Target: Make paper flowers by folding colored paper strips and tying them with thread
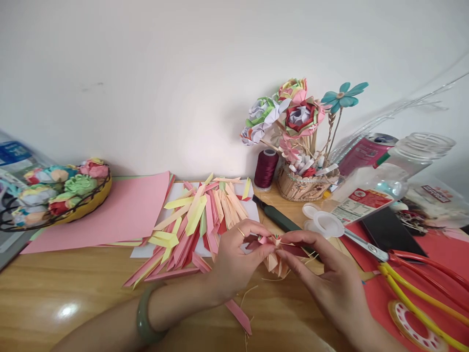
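My left hand [234,256] and my right hand [322,274] meet over the wooden table [73,293] and both pinch a small folded paper flower piece [274,252] made of pink, peach and dark red strips. The left wrist wears a green bangle [144,320], and a ring sits on one left finger. Just left of the hands lies a pile of folded paper strips [198,220] in pink, yellow and peach on a white sheet.
Pink paper sheets [120,210] and a basket of paper roses [54,193] lie at left. Behind the hands stand a maroon thread spool [266,168], a paper-flower bouquet [293,117] in a woven basket, a dark green knife [278,218], bottles [384,181] and scissors [403,264].
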A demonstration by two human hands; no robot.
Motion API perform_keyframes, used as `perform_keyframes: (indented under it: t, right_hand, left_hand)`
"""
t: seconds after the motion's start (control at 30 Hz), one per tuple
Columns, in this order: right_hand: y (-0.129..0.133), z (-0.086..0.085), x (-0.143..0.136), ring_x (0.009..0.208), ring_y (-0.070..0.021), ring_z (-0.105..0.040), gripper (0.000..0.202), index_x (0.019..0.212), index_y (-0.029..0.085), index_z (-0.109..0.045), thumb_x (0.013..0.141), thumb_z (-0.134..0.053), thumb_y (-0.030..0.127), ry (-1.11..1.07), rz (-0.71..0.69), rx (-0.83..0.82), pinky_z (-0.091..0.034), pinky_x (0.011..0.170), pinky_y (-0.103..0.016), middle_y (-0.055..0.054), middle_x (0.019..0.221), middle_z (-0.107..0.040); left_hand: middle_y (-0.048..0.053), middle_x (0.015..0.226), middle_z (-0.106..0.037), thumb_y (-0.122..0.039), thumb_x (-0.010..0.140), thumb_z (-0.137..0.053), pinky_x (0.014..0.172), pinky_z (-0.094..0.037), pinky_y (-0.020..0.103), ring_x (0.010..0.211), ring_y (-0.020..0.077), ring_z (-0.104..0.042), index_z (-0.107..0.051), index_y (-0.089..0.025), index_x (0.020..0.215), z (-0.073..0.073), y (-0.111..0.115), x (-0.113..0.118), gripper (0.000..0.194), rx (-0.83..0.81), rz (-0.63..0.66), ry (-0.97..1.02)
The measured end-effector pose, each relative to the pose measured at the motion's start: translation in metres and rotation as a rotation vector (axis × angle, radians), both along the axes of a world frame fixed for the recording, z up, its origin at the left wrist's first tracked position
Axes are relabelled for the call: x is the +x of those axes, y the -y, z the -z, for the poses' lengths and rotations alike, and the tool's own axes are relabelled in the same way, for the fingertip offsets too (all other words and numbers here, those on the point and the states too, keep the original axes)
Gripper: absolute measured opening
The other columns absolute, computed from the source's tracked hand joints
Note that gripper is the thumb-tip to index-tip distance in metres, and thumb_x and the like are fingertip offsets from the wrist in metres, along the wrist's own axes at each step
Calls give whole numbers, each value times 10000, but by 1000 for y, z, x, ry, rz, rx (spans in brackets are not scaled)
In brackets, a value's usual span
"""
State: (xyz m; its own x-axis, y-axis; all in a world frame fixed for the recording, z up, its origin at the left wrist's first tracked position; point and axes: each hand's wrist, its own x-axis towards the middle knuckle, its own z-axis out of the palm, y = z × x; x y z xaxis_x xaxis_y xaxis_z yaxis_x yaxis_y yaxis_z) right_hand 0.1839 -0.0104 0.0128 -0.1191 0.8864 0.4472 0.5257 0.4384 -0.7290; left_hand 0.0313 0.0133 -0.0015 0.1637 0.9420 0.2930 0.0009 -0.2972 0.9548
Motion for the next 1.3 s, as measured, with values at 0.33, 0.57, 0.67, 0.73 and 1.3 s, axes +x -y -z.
perform_keyframes:
  t: [0.33, 0.57, 0.67, 0.73, 1.3]
  right_hand:
    - [0, 2, 0, 759, -164, -600, 122, 839, 231, -531, 760, -595, 163, 31, -54, 95, -508, 638, -274, -20, 803, -609]
    - [1, 1, 1, 754, -154, -597, 171, 865, 240, -512, 760, -590, 131, 56, -64, 149, -496, 648, -276, -14, 805, -610]
    - [-1, 0, 2, 768, -160, -584, 153, 837, 232, -510, 765, -578, 116, 74, -82, 180, -487, 643, -289, -22, 800, -600]
    - [-3, -1, 4, 757, -162, -569, 151, 819, 225, -512, 762, -577, 102, 107, -102, 217, -476, 631, -296, -23, 777, -589]
    - [-9, 0, 10, 693, -134, -469, 121, 725, 212, -458, 809, -539, 179, 78, -158, 58, -381, 595, -257, 1, 735, -480]
  left_hand:
    - [45, 754, -611, -113, 722, -600, 631, -485, 249, 737, 133, -579, -552, -159, 761, 0, 0, -1, 77, 334, -40, -90]
    - [40, 783, -587, -66, 736, -554, 656, -484, 259, 744, 122, -567, -540, -169, 778, 2, -2, -4, 112, 550, -33, -172]
    - [34, 775, -569, -81, 744, -535, 640, -472, 259, 728, 122, -549, -526, -176, 750, 2, -4, -4, 96, 582, -32, -202]
    - [33, 754, -559, -87, 735, -534, 633, -459, 269, 712, 128, -528, -514, -174, 733, 1, -5, -4, 90, 594, -19, -244]
    - [18, 772, -529, -129, 709, -524, 672, -401, 245, 727, 116, -493, -510, -157, 750, -20, -17, -12, 52, 36, 374, -260]
